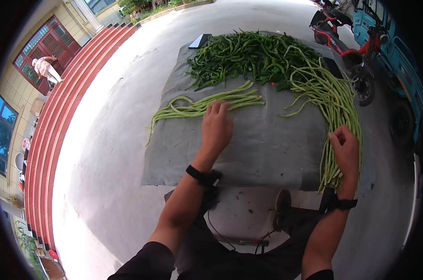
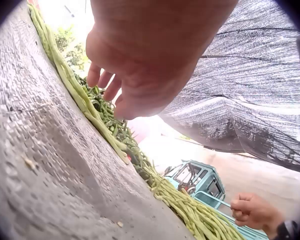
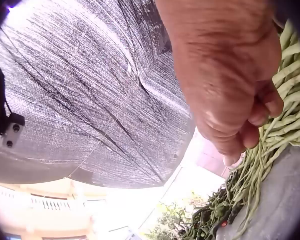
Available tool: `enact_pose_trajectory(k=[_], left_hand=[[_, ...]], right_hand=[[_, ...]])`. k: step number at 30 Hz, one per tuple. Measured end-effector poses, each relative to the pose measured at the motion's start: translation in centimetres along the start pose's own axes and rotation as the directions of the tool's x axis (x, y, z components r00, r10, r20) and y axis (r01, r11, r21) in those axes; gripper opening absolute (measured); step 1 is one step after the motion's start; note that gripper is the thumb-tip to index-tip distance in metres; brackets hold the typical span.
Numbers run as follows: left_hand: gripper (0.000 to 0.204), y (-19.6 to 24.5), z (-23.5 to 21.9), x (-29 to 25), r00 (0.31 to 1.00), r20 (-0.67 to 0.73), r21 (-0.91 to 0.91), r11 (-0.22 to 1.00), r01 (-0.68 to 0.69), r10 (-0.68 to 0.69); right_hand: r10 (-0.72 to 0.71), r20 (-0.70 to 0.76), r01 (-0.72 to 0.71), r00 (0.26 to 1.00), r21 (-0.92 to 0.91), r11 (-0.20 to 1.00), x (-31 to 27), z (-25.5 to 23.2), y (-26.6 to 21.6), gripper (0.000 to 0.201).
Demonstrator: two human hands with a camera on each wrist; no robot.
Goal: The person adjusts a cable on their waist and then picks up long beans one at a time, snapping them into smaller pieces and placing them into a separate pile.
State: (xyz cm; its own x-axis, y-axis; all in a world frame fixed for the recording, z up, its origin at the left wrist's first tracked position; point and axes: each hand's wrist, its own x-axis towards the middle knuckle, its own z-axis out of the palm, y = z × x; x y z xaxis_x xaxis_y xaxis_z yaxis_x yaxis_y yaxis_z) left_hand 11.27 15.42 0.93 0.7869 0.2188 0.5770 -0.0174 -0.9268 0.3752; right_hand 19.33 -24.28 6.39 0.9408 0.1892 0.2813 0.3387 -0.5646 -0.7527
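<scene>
My left hand [image 1: 216, 127] is over the near edge of a small row of green long beans [image 1: 193, 108]; its fingers hang relaxed, and in the left wrist view this hand [image 2: 145, 65] grips nothing visible. Along the right side lies a larger heap of long beans [image 1: 335, 100]. Above that heap's lower part is my right hand [image 1: 346, 151], fingers curled and thumb near the index finger. In the right wrist view the curled right hand [image 3: 230, 90] is beside the beans [image 3: 290, 100]; no bean is plainly seen in its grasp.
Green peppers [image 1: 239, 53] are piled at the back of the grey sheet [image 1: 211, 154]. A phone-like object [image 1: 200, 41] lies at the back left, a dark flat object [image 1: 332, 67] at the right. Beyond stand a blue vehicle [image 1: 398, 56] and red steps [image 1: 57, 130], with a person [image 1: 46, 70] near them.
</scene>
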Motion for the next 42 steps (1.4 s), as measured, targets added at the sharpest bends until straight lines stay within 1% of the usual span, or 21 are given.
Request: enact_pose_trajectory(k=[2, 5, 7, 9, 11, 14, 21, 23, 29, 32, 34, 37, 38, 41, 42], left_hand=[[0.045, -1.8, 1.1, -0.2, 0.999, -0.016, 0.130, 0.991, -0.030, 0.032], [0.047, -3.0, 1.5, -0.4, 0.998, 0.064, 0.179, 0.984, -0.021, 0.010], [0.047, -3.1, 1.6, -0.4, 0.997, 0.075, 0.192, 0.981, -0.024, 0.009], [0.046, -3.1, 1.5, -0.4, 0.997, 0.075, 0.187, 0.982, -0.019, 0.005], [0.045, -3.0, 1.3, -0.4, 0.998, 0.064, 0.162, 0.987, -0.007, -0.003], [0.042, -3.5, 1.9, -0.1, 0.997, 0.057, 0.167, 0.985, 0.034, -0.044], [0.034, -3.6, 1.9, 0.2, 0.999, 0.030, 0.126, 0.992, 0.021, -0.024], [0.033, -3.2, 1.4, 0.3, 1.000, 0.001, 0.100, 0.995, 0.003, -0.003], [0.031, 0.1, -1.1, 0.4, 0.997, -0.068, -0.040, 0.999, -0.030, 0.027], [0.032, 2.1, -2.1, 0.1, 0.996, -0.085, -0.150, 0.988, -0.047, 0.034], [0.033, 3.2, -2.5, -0.3, 0.993, -0.077, -0.187, 0.976, -0.107, 0.094], [0.035, 4.4, -2.8, -1.1, 0.983, -0.058, -0.246, 0.952, -0.184, 0.175], [0.035, 4.8, -2.8, -1.3, 0.978, -0.053, -0.266, 0.942, -0.207, 0.200], [0.036, 5.8, -2.7, -2.0, 0.963, -0.035, -0.274, 0.924, -0.265, 0.266], [0.037, 6.1, -2.7, -2.2, 0.964, -0.021, -0.277, 0.925, -0.261, 0.266]], right_hand=[[-0.006, 0.026, 0.005, 1.000, 0.016, 1.000, 0.1, 0.8, -0.6, 0.021], [-0.006, 0.054, 0.005, 0.998, 0.023, 1.000, 0.3, 1.6, -1.4, 0.020], [0.002, 0.063, -0.003, 0.998, 0.018, 1.000, 0.3, 1.9, -1.4, 0.020], [0.012, 0.065, -0.013, 0.998, 0.012, 1.000, 0.4, 2.2, -1.1, 0.020], [-0.008, 0.061, 0.008, 0.998, 0.002, 1.000, 0.4, 2.4, -1.0, 0.020], [-0.007, 0.065, 0.007, 0.998, 0.000, 1.000, 0.3, 2.4, -1.0, 0.019], [-0.021, 0.059, 0.020, 0.998, 0.016, 1.000, 0.4, 2.2, -0.7, 0.019], [-0.030, 0.057, 0.028, 0.998, 0.029, 0.999, 0.4, 2.2, -0.6, 0.020], [-0.023, 0.039, 0.022, 0.999, 0.027, 0.999, 0.3, 2.1, -0.9, 0.019], [-0.026, 0.033, 0.025, 0.999, 0.022, 0.999, 0.2, 2.4, -1.9, 0.018], [-0.015, 0.046, 0.013, 0.999, 0.035, 0.999, 0.2, 2.8, -2.3, 0.018], [-0.087, 0.007, 0.085, 0.996, 0.113, 0.990, 0.2, 3.8, -3.3, 0.020], [-0.093, 0.021, 0.090, 0.995, 0.124, 0.988, 0.1, 4.3, -3.2, 0.026], [-0.058, 0.164, 0.005, 0.985, 0.309, 0.951, -0.3, 5.5, -4.0, 0.031], [-0.057, 0.239, -0.019, 0.969, 0.304, 0.953, -0.3, 6.1, -3.8, 0.037]])
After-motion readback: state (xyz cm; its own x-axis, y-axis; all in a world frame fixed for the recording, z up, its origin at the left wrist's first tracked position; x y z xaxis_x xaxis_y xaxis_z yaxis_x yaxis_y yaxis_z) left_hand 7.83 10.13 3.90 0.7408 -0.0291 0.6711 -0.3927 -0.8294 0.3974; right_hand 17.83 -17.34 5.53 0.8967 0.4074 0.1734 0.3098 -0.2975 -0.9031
